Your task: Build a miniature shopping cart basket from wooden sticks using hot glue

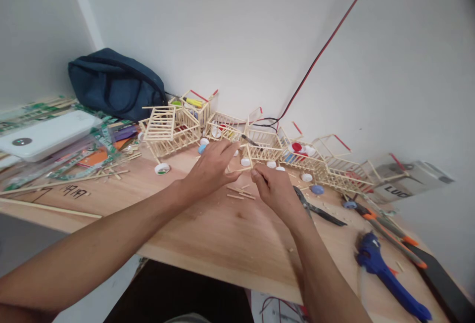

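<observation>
Above the middle of the table, a small frame of thin wooden sticks (pixel 249 156) is between my two hands. My left hand (pixel 210 165) has its fingers along the left side of this frame and its thumb at the lower stick. With thumb and curled fingers, my right hand (pixel 276 190) pinches the frame's right lower corner. A few short cut sticks (pixel 241 193) lie on the wood just below my hands. Behind them stands a row of small stick-built carts, among them a cart (pixel 172 132) with bottle-cap wheels, such as the white cap (pixel 162 168).
Pliers (pixel 322 211), a blue glue gun (pixel 389 276) and orange-handled cutters (pixel 389 231) lie at right on the wooden table (pixel 215 234). At left are a white power bank (pixel 52 132), plastic wrappers and a blue bag (pixel 117 85). A red-black cable (pixel 326 48) runs up the wall.
</observation>
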`<state>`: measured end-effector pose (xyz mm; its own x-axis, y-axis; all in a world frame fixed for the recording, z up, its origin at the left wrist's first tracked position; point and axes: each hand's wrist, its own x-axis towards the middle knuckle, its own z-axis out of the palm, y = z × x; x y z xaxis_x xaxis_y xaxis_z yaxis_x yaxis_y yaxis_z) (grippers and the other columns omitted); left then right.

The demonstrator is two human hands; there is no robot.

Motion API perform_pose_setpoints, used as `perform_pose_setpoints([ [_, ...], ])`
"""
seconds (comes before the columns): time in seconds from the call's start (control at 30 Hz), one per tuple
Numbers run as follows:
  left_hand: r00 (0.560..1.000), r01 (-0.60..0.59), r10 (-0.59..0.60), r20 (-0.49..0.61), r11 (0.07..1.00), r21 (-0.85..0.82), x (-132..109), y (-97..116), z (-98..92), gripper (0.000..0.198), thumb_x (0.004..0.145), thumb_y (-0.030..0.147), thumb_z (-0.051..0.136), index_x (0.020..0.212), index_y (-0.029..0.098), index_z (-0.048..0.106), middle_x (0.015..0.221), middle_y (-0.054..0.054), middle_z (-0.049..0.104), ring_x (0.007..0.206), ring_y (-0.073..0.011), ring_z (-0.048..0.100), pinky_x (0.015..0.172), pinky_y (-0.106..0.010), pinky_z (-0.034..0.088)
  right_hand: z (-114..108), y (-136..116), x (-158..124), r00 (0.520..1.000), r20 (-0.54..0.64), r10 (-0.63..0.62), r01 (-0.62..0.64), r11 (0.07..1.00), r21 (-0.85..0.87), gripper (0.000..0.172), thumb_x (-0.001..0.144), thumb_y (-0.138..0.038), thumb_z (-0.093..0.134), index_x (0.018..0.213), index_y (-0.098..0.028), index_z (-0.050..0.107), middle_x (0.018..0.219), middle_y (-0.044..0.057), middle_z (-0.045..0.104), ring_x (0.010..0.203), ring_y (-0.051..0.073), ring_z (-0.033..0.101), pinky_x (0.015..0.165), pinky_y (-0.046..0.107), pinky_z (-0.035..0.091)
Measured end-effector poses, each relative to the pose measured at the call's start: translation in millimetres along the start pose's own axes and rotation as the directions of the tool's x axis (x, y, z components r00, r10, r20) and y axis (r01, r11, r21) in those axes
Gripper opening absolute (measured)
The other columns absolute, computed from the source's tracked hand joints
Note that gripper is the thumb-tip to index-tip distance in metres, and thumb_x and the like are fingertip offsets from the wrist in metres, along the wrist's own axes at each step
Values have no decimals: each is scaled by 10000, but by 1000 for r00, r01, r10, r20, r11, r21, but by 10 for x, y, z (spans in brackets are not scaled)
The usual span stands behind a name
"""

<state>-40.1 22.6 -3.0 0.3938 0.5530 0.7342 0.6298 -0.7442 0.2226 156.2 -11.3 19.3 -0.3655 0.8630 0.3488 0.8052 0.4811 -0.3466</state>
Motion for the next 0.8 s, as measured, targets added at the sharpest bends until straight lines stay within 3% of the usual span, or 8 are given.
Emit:
perform_pose_setpoints([
  [0.8,1000,-11,11,-15,1000,1,0,-4,11,511,794,237,675,1257,133,484,1071,-116,608,1014,-251,574,853,-379,476,-2,14,5,1000,14,-3,3,1000,-4,259,920,-244,388,667,-216,348,575,-32,394,547,129,377,569,260,236],
])
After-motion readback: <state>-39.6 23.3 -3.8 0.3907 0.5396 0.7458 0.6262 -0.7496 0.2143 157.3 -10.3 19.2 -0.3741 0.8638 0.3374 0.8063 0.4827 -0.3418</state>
